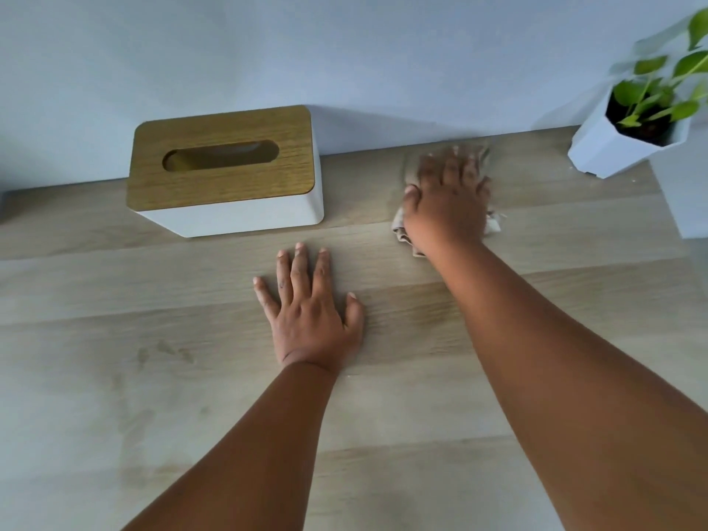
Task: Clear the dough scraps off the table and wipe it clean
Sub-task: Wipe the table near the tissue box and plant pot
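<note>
Wiping well here means keeping the cloth point(406, 228) flat and drawing any crumbs toward the near edge instead of pushing them against the wall; a few pale specks, possibly dough scraps point(498, 215), lie just beside the cloth's right edge, though blur makes that uncertain. The right hand point(448, 201) reaches far across the desk point(115, 377), arm extended, grip spread with fingers pressing the cloth down between the tissue box point(226, 170) and the potted plant point(643, 120). The left hand point(310, 312) rests palm-down, fingers splayed, bracing on bare wood.
</note>
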